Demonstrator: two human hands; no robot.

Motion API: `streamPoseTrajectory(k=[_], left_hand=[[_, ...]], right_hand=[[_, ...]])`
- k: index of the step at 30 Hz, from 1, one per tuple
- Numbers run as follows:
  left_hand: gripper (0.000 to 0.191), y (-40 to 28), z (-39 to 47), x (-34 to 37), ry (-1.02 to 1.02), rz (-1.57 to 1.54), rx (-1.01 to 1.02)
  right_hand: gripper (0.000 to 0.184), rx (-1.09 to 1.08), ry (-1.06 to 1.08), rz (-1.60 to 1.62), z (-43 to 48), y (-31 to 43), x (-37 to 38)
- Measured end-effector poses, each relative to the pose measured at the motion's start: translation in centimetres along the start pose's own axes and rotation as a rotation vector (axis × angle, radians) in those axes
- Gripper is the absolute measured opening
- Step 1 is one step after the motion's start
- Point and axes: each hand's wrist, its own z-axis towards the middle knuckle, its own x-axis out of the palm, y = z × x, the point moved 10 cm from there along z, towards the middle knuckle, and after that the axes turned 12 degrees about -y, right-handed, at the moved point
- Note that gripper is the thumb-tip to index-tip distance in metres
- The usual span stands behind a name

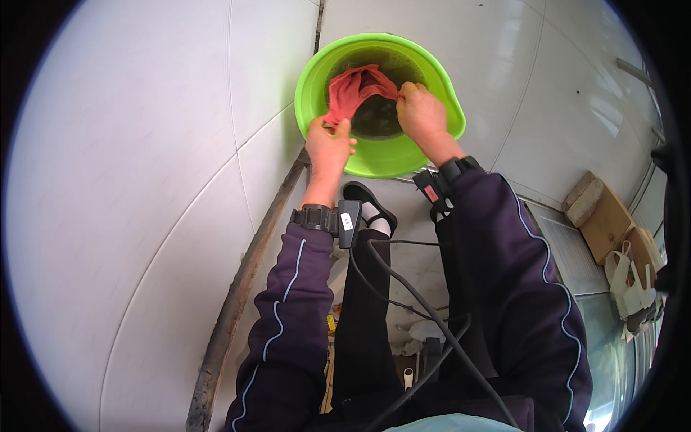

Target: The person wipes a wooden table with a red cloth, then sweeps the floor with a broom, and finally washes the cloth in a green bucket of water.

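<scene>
A red cloth (351, 89) is stretched in an arch between my two hands, over a lime-green plastic basin (380, 162). My left hand (330, 144) pinches the cloth's near left end at the basin's near-left side. Closed on the cloth's other end is my right hand (422, 112), over the right part of the basin. Dark, sudsy water (378, 120) lies in the bottom of the basin. Whether the cloth's far part touches the water I cannot tell.
A worn brown bar (237, 302) runs along the left, beside white panels (162, 189). Black cables (426, 302) hang from wrist-worn devices across my legs. On the right are a cardboard box (607, 224), a brick-like block (583, 198) and a pale bag (629, 281).
</scene>
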Motion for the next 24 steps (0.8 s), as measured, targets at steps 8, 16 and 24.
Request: streamPoseTrajectory(k=[8,16,24], left_hand=[[0.05,0.9,-0.3,0.7,0.127,0.142,0.125],[0.064,2.5,0.0,3.4,0.216,0.31,0.255],[0.042,0.0,0.1,5.9,0.23,0.258,0.468]], right_hand=[[0.024,-0.174,0.669,-0.407,-2.6,-1.4,11.5],[0.016,0.118,0.595,0.382,-2.5,1.6,2.0],[0.005,0.577,0.648,1.595,-3.5,2.2,-4.8]])
